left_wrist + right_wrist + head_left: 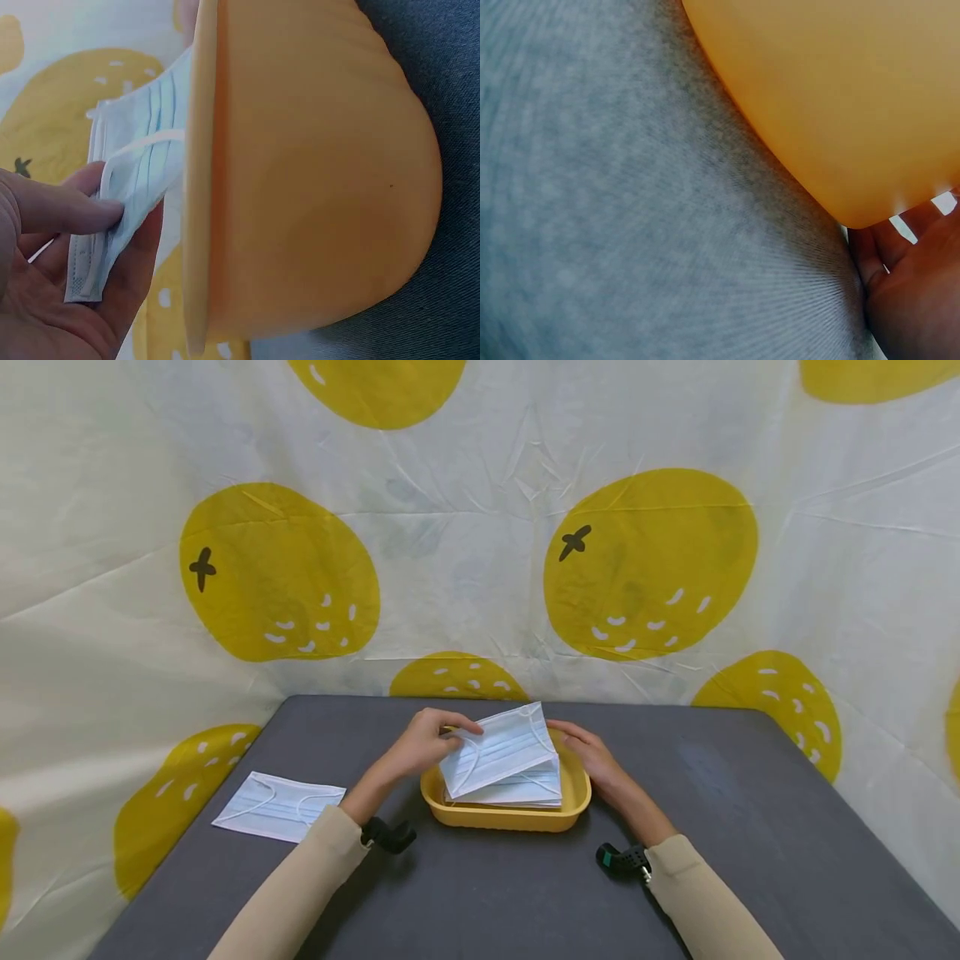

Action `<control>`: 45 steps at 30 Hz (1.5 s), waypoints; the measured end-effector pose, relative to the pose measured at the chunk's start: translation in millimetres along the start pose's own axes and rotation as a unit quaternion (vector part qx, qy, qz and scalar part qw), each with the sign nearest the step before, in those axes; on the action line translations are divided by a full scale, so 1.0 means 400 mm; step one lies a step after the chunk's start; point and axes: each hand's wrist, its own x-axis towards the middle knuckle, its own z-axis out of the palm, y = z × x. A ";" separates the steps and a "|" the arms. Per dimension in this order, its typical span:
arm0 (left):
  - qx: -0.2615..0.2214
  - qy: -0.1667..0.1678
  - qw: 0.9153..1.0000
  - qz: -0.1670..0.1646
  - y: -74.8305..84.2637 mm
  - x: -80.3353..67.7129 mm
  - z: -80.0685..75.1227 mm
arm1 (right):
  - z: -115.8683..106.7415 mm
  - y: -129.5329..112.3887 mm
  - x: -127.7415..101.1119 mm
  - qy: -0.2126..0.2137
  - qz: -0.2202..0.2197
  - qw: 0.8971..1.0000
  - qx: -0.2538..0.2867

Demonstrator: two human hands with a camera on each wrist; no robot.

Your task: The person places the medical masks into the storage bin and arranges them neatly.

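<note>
We see a pale blue pleated face mask (498,749) with white ear loops, tilted up above the stack in the yellow tray (504,814) on the grey bench (750,827). Our left hand (423,745) pinches its edge; our right hand (592,756) rests relaxed against the tray's rim.

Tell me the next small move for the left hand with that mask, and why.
Probably lift the top mask clear of the stack and carry it left. The left hand already pinches its edge and it sits tilted, half raised from the yellow tray, which the right hand rests against. One mask already lies flat on the table to the left.
</note>
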 end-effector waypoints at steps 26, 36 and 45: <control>-0.035 -0.205 0.977 -0.052 -0.044 0.112 0.003 | 0.000 -0.007 0.002 -0.011 0.009 1.000 -0.012; 0.082 -0.217 0.973 -0.013 -0.022 0.134 0.018 | 0.001 -0.006 0.003 -0.019 0.000 1.000 -0.003; 0.126 -0.197 0.972 -0.018 -0.007 0.140 0.021 | -0.001 -0.006 0.000 -0.020 0.003 1.000 -0.007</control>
